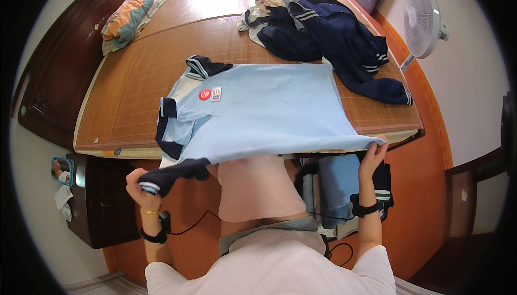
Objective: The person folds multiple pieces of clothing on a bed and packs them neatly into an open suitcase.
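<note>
A light blue polo shirt [262, 105] with a navy collar and navy sleeves lies on its side across the near part of the bed, its collar towards the left. My left hand [143, 188] grips the striped cuff of the near navy sleeve, off the bed's edge. At the right, my right hand [373, 155] pinches the corner of the shirt's hem and holds it out taut. Two badges, one round and red, are on the shirt's chest. The far sleeve rests on the bamboo mat [121, 105].
Navy garments with white stripes [343, 36] are heaped at the bed's far right. A folded orange and green quilt [129, 16] lies far left. Folded clothes [337, 182] stand below the bed's edge. A white fan [422, 20] is at the right, a dark cabinet [101, 202] at the left.
</note>
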`<state>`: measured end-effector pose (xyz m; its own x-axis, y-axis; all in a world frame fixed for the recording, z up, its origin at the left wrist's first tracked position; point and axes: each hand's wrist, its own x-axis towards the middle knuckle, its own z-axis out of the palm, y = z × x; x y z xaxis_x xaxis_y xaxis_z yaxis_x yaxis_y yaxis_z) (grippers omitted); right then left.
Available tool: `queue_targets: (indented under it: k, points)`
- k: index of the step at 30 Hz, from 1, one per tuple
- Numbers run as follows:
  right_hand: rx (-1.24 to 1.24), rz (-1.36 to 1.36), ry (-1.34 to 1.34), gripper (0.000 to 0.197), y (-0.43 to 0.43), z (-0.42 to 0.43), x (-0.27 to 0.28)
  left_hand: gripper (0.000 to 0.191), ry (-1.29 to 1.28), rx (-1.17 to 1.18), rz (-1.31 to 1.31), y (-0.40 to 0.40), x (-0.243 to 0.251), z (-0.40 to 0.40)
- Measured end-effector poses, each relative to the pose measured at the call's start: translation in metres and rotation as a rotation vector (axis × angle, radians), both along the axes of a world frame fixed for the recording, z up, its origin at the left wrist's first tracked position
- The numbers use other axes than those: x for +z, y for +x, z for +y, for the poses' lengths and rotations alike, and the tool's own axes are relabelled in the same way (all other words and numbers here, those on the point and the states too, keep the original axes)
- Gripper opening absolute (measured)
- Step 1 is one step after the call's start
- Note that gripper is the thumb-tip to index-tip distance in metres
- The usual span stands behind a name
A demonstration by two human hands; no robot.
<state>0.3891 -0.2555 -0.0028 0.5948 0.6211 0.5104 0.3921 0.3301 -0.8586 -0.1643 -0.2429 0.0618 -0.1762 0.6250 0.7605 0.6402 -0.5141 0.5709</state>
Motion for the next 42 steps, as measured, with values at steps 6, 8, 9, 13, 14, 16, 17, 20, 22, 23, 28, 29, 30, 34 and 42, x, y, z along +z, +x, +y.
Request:
queue_targets:
  k: [6,8,9,13,14,16,17,20,22,23,28,29,30,34,42]
  points:
    - [-0.113,-0.027,-0.075,0.017,0.001,-0.017,0.012,0.018,-0.075,-0.093,0.361,-0.023,0.058,-0.011]
    - [-0.076,-0.039,-0.103,0.017,0.005,-0.013,0.009,0.020,-0.130,-0.120,0.403,-0.014,0.071,0.010]
    - [-0.039,-0.045,-0.126,0.017,0.005,-0.008,0.008,0.019,-0.120,-0.102,0.513,-0.016,0.074,0.024]
    - [-0.009,-0.101,-0.194,0.019,0.011,0.029,0.022,0.031,-0.056,-0.244,0.628,0.011,0.094,0.105]
    - [-0.005,-0.092,-0.175,0.020,0.014,0.041,0.028,0.035,-0.028,-0.270,0.655,0.015,0.095,0.131]
    - [-0.031,-0.116,-0.171,0.020,0.018,0.068,0.035,0.033,0.001,-0.281,0.672,0.030,0.098,0.183]
    - [-0.030,-0.119,-0.161,0.020,0.021,0.083,0.037,0.033,0.033,-0.291,0.690,0.035,0.093,0.213]
    - [-0.050,-0.272,-0.274,0.018,0.033,0.126,0.025,0.036,0.093,-0.316,0.827,0.056,0.074,0.294]
    - [-0.078,-0.349,-0.287,0.019,0.046,0.152,-0.001,0.032,0.085,-0.243,0.912,0.073,0.049,0.340]
    - [-0.102,-0.425,-0.318,0.020,0.053,0.163,-0.017,0.033,0.007,-0.154,0.920,0.084,0.031,0.358]
    - [-0.168,-0.591,-0.689,0.031,0.070,0.181,-0.066,0.057,-0.403,-0.065,1.006,0.126,-0.028,0.356]
    - [-0.153,-0.618,-0.752,0.034,0.073,0.184,-0.065,0.059,-0.485,-0.104,0.995,0.131,-0.031,0.338]
    - [-0.178,-0.609,-0.729,0.035,0.077,0.183,-0.065,0.061,-0.528,-0.168,0.985,0.133,-0.028,0.319]
    - [-0.083,-0.523,-0.794,0.041,0.071,0.192,-0.061,0.066,-0.691,-0.106,0.946,0.094,-0.024,0.260]
    - [-0.097,-0.700,-0.661,0.071,0.018,0.166,-0.041,0.046,-0.666,0.260,0.554,-0.014,-0.059,0.200]
